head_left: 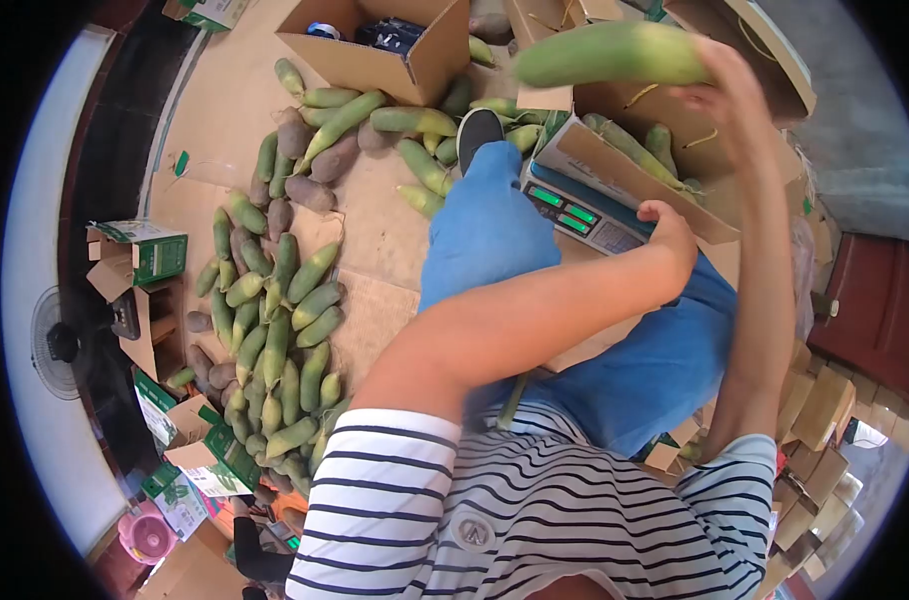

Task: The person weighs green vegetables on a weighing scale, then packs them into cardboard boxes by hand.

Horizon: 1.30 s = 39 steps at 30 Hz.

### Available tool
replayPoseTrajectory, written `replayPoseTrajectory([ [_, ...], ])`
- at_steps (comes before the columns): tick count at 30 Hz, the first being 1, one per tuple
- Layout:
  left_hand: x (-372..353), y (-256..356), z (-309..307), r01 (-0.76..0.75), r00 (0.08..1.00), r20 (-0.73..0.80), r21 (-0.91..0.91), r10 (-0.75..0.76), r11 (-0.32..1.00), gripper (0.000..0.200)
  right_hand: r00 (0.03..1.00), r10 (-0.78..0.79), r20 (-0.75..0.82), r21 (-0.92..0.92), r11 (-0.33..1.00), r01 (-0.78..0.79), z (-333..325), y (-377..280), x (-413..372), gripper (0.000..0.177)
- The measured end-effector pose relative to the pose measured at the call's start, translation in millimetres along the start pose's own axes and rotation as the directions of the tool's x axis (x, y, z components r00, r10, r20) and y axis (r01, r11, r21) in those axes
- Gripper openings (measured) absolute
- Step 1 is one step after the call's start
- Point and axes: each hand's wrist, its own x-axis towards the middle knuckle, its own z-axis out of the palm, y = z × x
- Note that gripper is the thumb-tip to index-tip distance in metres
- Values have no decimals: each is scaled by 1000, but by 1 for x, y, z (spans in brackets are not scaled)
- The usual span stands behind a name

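Note:
My right hand (720, 95) is raised above an open carton (615, 155), its fingers closed around one end of a large green radish (615, 55). The radish is held sideways and slightly blurred. Inside the carton lie a few more green radishes (640, 150). Under the carton is a digital scale (580, 215) with lit green displays. My left hand (670, 240) is beside the scale, against the carton's near wall. Its fingers are curled, and whether anything is in them is hidden.
Green radishes (275, 345) and purple-brown roots (310, 193) lie heaped on cardboard (375, 270) to the left. Another open carton (415, 65) stands at the back. Green-printed cartons (160, 250), a fan (60, 340) and a pink basin (147, 535) line the left side. A person's dark sleeve (255, 550) shows at the lower left.

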Motion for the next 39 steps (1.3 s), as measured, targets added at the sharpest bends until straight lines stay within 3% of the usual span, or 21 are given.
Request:
replayPoseTrajectory([
  [2,5,-2,0,17,999,48,-25,-16,1000,40,986,116,118,24,993,-119,46,9,10,43],
  [4,22,-5,21,-55,970,-243,-142,19,988,41,957,130,261,27,990,-141,90,9,9,47],
  [6,27,-1,24,-77,936,-352,-220,-5,972,42,922,169,349,102,971,-217,120,28,15,52],
  [7,22,-3,21,-33,948,-315,-244,-47,969,43,907,174,384,148,958,-246,125,39,19,57],
  [9,6,-13,14,72,964,-227,-281,-139,957,44,938,186,294,28,979,-203,111,51,27,59],
  [11,-3,-22,2,91,987,-120,-145,-109,985,37,944,186,274,-145,978,-150,90,43,24,60],
  [12,-8,-25,-4,93,993,-61,-79,-98,993,34,953,151,261,-134,984,-119,73,42,20,60],
  [15,-18,-41,-21,121,991,-41,-162,-130,979,26,962,119,246,-90,991,-100,17,31,-8,54],
  [21,-25,-80,-26,116,941,-279,-266,-191,957,26,992,116,39,-281,954,-101,-83,26,-95,37],
  [23,-20,-86,-24,151,948,-237,-256,-214,955,31,996,82,-44,-327,940,-92,-105,45,-128,32],
  [26,-19,-86,-26,156,956,-203,-256,-211,954,31,985,26,-173,-560,820,-120,-121,65,-175,28],
  [30,-19,-80,-30,112,967,-194,-261,-165,959,31,975,161,-156,-389,897,-210,-116,70,-212,27],
  [33,-14,-78,-28,106,973,-172,-250,-152,962,32,962,176,-209,-204,954,-219,-120,83,-215,29],
  [39,-10,-74,-24,60,973,-208,-204,-103,977,34,961,175,-214,-130,970,-206,-119,89,-212,29],
])
